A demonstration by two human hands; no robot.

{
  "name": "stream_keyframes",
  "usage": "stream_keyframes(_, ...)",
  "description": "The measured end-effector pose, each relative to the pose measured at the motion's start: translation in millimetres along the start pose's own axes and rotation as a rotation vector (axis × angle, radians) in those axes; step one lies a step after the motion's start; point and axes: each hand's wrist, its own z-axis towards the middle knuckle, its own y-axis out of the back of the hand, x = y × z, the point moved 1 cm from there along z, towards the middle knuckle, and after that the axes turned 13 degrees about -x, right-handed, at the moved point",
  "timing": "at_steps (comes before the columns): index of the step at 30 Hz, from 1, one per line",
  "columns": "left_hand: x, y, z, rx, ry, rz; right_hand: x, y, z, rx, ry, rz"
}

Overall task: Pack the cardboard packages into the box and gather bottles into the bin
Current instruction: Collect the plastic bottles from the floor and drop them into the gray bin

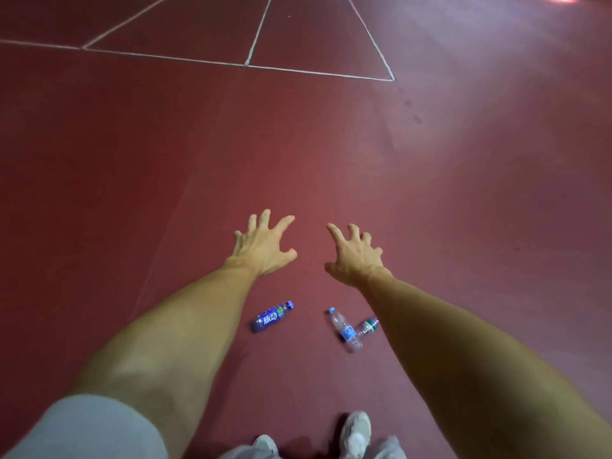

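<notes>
Three plastic bottles lie on the dark red floor below my outstretched arms. A blue-labelled drink bottle (271, 317) lies on its side under my left forearm. A clear water bottle (345, 329) with a blue cap lies to its right, touching a smaller clear bottle (367, 326) with a green label, partly hidden by my right forearm. My left hand (263, 246) and my right hand (354, 253) are stretched forward, fingers spread, holding nothing. No box, bin or cardboard package is in view.
The red sports floor (463, 193) stretches ahead, with white painted lines (251, 51) at the far end. My white shoe (356, 433) and grey trouser legs show at the bottom edge.
</notes>
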Motion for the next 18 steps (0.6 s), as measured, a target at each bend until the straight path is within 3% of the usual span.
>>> stream_keyframes(7,17.2,-169.0,67.4,0.088,0.047,0.031,-37.3,-158.8,87.8,0.076,0.035,0.009)
stream_keyframes(18,99.9,-544.5,127.8,0.17,0.039,0.13,-108.9,-543.6,157.1,0.198,0.081,-0.059)
